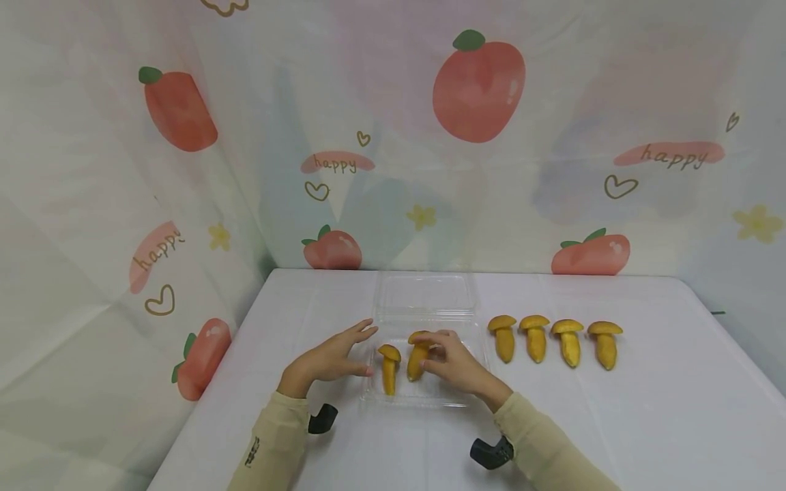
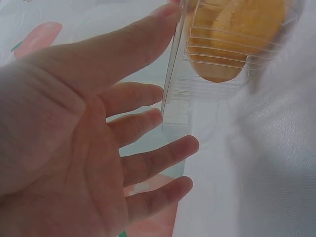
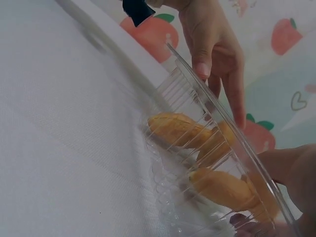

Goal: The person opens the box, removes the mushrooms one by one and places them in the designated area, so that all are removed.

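A clear plastic clamshell box [image 1: 451, 397] lies with its lid [image 1: 425, 294] folded back. Inside its base are two yellow mushrooms: one on the left [image 1: 389, 372] and one in the middle [image 1: 415, 361]. My right hand [image 1: 457, 365] reaches over the box wall and holds the middle mushroom, index finger near its cap and thumb low beside its stem. The right wrist view shows this mushroom [image 3: 224, 189] through the ribbed wall. My left hand [image 2: 94, 128] is at the left side of the box, fingers spread, thumb tip right at the rim.
Several more yellow mushrooms [image 1: 570, 344] lie in a row on the white-covered table [image 1: 663, 423], right of the box. A fruit-printed cloth [image 1: 393, 198] hangs along the table's back and left. Black wrist mounts [image 1: 491, 453] stick out below both sleeves.
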Demonstrator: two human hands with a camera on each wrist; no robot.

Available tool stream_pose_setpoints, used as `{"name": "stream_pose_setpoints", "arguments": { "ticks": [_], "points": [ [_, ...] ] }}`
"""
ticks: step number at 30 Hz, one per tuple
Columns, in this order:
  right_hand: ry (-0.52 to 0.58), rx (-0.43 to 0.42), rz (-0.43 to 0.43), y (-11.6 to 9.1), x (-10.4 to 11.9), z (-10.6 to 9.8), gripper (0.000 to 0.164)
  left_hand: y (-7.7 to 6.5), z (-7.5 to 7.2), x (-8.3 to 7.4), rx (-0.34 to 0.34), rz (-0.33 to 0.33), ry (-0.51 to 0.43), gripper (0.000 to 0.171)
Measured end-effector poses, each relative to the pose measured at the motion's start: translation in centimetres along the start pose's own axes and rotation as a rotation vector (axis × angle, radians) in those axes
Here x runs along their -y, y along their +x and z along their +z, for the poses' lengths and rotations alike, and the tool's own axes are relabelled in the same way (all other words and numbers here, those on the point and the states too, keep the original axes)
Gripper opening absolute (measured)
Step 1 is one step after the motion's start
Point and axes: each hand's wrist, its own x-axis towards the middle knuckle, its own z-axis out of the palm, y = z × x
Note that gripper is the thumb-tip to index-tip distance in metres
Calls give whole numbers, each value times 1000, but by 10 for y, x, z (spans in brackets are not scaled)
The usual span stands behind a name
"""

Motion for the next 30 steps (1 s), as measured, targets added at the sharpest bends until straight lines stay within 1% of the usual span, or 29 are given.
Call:
{"name": "stream_pose_setpoints", "arguments": {
  "ticks": [4,9,18,24,30],
  "points": [
    [22,-39,12,0,2,-1,34,0,0,0,-3,0,4,81],
    [8,-64,35,0,4,-2,30,1,1,2,-6,-12,8,82],
    [-7,-104,-25,-6,8,-6,30,2,3,3,-3,-22,-1,82],
    [-26,-114,-76,-11,9,-10,31,3,3,4,-6,-14,2,83],
    [-26,-122,-105,-16,13,-14,33,4,3,5,-9,-7,3,83]
  ]
}}
